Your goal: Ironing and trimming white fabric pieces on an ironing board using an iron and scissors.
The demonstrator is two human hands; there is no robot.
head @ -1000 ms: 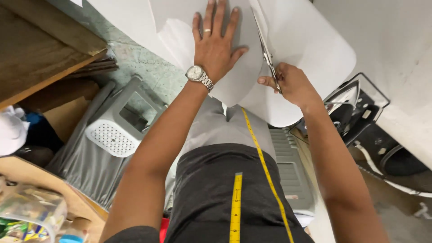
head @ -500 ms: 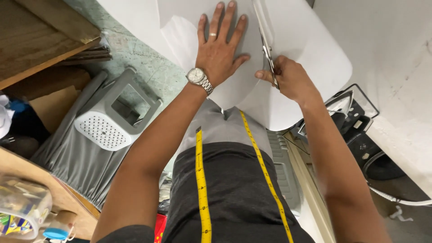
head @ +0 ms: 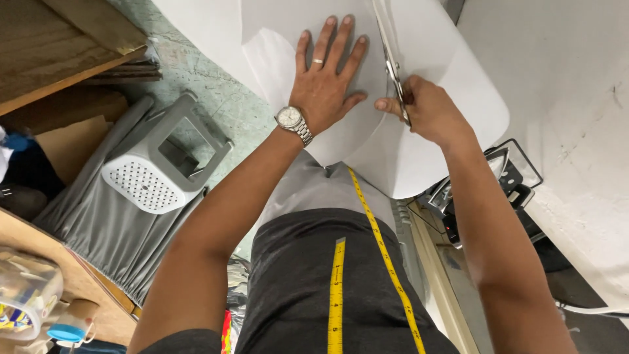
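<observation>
Yellow tape measure [head: 336, 295] draped down your front at bottom centre, grey stool [head: 164, 164] left, your left hand [head: 325, 82] flat and spread on white fabric [head: 432, 52] upper centre, your right hand [head: 429, 108] gripping scissors [head: 391, 62], blades pointing toward the top edge.

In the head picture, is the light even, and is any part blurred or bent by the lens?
Head view: soft, even light; the white sheet looks bright, not glaring; left hand, right hand and scissors are sharp; the plastic bottle at the left edge looks soft; wide-angle lens stretches the forearms.
</observation>
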